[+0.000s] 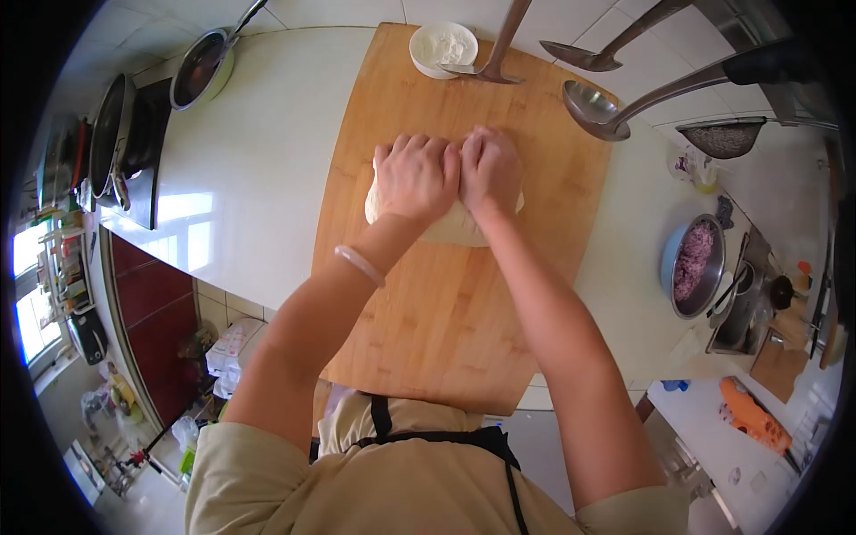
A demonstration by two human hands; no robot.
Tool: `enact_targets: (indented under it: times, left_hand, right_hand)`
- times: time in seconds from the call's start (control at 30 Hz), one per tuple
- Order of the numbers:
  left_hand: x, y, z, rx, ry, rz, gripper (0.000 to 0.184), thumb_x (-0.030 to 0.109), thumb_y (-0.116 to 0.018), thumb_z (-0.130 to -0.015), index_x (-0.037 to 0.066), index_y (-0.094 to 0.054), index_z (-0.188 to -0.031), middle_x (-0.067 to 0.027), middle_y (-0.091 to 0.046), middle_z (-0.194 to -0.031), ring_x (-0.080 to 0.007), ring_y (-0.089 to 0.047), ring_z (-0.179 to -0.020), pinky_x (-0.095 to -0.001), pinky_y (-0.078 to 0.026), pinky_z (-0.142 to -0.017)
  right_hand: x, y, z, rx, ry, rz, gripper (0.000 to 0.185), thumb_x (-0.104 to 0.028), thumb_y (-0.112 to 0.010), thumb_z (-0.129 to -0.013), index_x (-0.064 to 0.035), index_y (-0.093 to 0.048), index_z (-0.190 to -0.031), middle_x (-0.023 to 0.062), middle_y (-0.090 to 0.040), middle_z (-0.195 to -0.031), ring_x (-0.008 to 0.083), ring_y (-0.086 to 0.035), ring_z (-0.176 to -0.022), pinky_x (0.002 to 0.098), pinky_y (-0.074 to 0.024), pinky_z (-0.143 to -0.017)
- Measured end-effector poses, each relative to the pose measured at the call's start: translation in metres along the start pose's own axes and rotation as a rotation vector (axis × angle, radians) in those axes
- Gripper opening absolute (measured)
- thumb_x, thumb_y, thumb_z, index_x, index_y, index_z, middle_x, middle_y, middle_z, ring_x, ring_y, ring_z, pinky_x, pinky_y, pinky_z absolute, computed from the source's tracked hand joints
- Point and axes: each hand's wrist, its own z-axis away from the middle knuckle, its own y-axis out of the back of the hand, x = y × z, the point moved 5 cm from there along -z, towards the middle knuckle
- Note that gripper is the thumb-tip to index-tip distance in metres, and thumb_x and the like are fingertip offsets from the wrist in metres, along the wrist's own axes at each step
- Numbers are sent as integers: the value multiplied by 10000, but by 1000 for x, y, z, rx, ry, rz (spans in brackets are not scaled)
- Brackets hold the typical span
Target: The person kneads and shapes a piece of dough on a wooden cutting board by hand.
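A pale lump of dough [453, 230] lies on the wooden board [428, 321], largely covered by my two hands. My left hand [417, 176] presses down on its left part with the fingers curled over the far side. Close beside it, my right hand [492, 171] bears on the right part, its fingers bent in and slightly blurred. On the left wrist is a pale bangle [360, 266]. The dough shows at the left edge, the right edge and below the hands.
Beyond the dough stands a white bowl [415, 58] of flour [448, 42]. A ladle [588, 109] and other utensils hang over the board's far right. On the right counter sits a metal bowl [711, 283] of purplish chopped food [694, 260]. Pans [109, 134] are at left.
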Motion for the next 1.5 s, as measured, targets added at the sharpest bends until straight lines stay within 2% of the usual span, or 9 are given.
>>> enact_targets:
  times: [0.23, 0.33, 0.4, 0.5, 0.57, 0.8, 0.9, 1.23, 1.5]
  left_hand:
    - [-2, -16, -59, -380, 178, -71, 482, 414, -386, -985, 128, -764, -898, -105, -734, -1055, -284, -636, -1055, -435, -395, -914]
    - [-2, -11, -48, -158, 70, -116, 491, 428, -367, -987, 149, -769, -948, -104, -718, -1134, -274, -620, -1108, -454, -390, -934]
    - [-7, -7, -29, -196, 58, -66, 479, 429, -369, -983, 156, -763, -968, -103, -712, -1139, -278, -610, -1120, -466, -391, -933]
    - [-8, 31, 24, -164, 44, 41, 403, 407, -417, -969, 177, -739, -1044, -87, -710, -1094, -286, -602, -1113, -462, -396, -932]
    - [4, 62, 53, -364, 29, -117, 346, 377, -460, -960, 191, -733, -1063, -74, -708, -1130, -283, -598, -1120, -437, -393, -948]
    - [-9, 43, 208, 211, -252, -80, 403, 317, -477, -946, 137, -664, -1255, -106, -605, -1370, -302, -515, -1295, -487, -308, -1108]
    - [-11, 31, 228, 201, -216, -83, 479, 351, -484, -928, 155, -616, -1344, -110, -540, -1455, -274, -455, -1381, -471, -230, -1167]
    - [-10, 20, 101, 229, -125, 62, 312, 262, -485, -945, 105, -714, -1088, -99, -719, -1117, -279, -641, -1085, -436, -364, -1052]
    - [-9, -2, 1, 82, -58, 108, 286, 269, -476, -996, 112, -704, -928, -72, -717, -918, -282, -652, -947, -435, -396, -984]
  right_hand:
    - [22, -8, -33, 191, -65, 127, 296, -271, -524, -962, -54, -714, -894, 132, -698, -932, 340, -611, -973, 465, -476, -850]
    - [11, 4, -22, 190, -62, 149, 291, -280, -534, -960, -58, -710, -893, 124, -696, -926, 351, -608, -954, 471, -476, -854]
    - [6, -1, -1, -233, -288, 203, 264, -267, -546, -958, -62, -711, -938, 126, -697, -943, 364, -607, -949, 476, -477, -849]
    - [-36, 38, 64, 95, 51, -98, 241, -245, -551, -952, -75, -713, -1005, 126, -703, -974, 371, -608, -992, 487, -466, -879]
    - [-65, 64, 91, 26, 58, -6, 236, -229, -553, -947, -70, -713, -1019, 122, -707, -991, 361, -613, -1007, 492, -456, -902]
    - [-80, 63, 221, 87, 320, 170, 366, -259, -464, -981, -47, -654, -1211, 174, -609, -1307, 362, -550, -1234, 538, -372, -1049]
    - [-71, 58, 241, 87, 303, 132, 442, -311, -392, -1001, -60, -614, -1290, 180, -541, -1408, 367, -487, -1328, 555, -340, -1081]
    - [-45, 34, 112, 70, 235, 32, 346, -260, -429, -972, -63, -673, -1119, 136, -691, -1091, 318, -636, -987, 464, -442, -902]
    - [-16, 5, 23, 63, -17, 109, 323, -263, -461, -989, -61, -701, -1070, 139, -725, -949, 330, -670, -916, 442, -472, -870]
